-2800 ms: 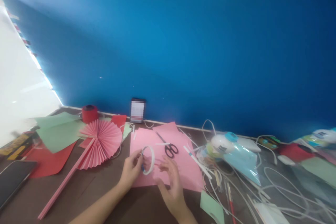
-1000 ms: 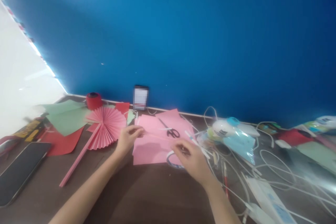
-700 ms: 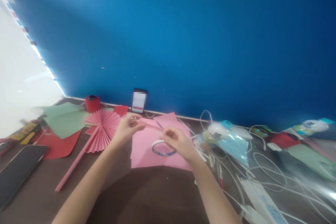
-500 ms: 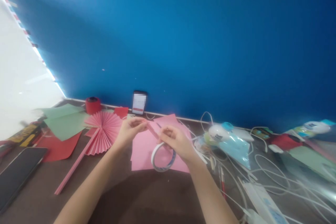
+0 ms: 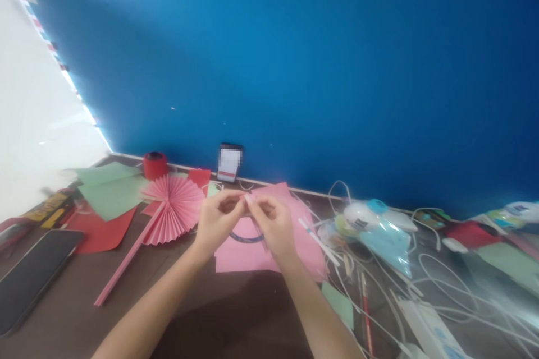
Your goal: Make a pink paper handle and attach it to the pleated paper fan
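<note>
My left hand (image 5: 217, 221) and my right hand (image 5: 273, 225) meet fingertip to fingertip above a pink paper sheet (image 5: 242, 255). Both pinch a thin pink paper strip (image 5: 256, 229), most of it hidden by the fingers. A white tape roll (image 5: 246, 238) lies on the pink sheet just below and between the hands. The scissors are hidden behind my right hand.
A pink pleated paper fan (image 5: 177, 207) on a long pink stick lies at the left, beside green paper (image 5: 110, 193), red paper (image 5: 101, 231) and a red roll (image 5: 155, 165). A phone (image 5: 33, 277) lies near left. White cables (image 5: 446, 291), plastic bags (image 5: 381, 233) and pens crowd the right.
The right hand picked up the pink strip with the left, lifted it over the tape roll, and both hands have now drawn together, fingertips touching. The roll lies flat again.
</note>
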A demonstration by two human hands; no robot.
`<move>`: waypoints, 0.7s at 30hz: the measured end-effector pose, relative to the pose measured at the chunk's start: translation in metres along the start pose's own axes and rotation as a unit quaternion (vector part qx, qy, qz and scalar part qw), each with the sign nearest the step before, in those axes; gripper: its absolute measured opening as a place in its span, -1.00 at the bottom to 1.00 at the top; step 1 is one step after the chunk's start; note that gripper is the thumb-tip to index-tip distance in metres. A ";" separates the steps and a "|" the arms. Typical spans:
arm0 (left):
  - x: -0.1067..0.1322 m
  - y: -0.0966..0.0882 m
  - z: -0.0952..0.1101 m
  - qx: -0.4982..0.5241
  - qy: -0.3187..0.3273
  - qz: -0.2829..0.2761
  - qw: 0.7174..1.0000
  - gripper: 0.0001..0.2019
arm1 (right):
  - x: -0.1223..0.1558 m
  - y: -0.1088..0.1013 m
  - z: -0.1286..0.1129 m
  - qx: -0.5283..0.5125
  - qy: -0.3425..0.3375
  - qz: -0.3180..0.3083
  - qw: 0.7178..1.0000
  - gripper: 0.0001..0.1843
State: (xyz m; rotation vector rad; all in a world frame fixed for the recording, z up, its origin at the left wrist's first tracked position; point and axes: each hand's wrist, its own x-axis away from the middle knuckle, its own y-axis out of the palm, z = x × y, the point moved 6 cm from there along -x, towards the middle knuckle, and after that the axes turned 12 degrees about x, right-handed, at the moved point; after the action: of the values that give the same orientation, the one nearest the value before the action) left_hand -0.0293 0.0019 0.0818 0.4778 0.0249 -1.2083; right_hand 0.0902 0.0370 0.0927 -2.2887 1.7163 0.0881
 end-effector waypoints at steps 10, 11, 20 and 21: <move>0.003 0.002 0.001 -0.012 0.013 0.005 1.000 -0.84 | -0.001 0.000 0.005 0.007 0.013 0.010 1.000 -0.79; 0.003 0.002 0.001 -0.012 0.014 0.004 1.000 -0.84 | -0.001 0.000 0.006 0.007 0.012 0.009 1.000 -0.79; 0.000 -0.001 -0.002 -0.026 -0.007 0.003 1.000 -0.87 | -0.001 0.002 0.001 0.034 -0.012 -0.024 0.999 -0.80; -0.001 -0.001 -0.001 -0.027 -0.007 0.002 1.000 -0.87 | 0.000 0.002 0.000 0.037 -0.016 -0.024 0.999 -0.80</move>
State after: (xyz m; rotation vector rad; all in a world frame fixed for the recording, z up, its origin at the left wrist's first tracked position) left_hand -0.0302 0.0027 0.0805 0.4217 0.0461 -1.2046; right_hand 0.0878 0.0367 0.0922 -2.2616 1.6209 0.0496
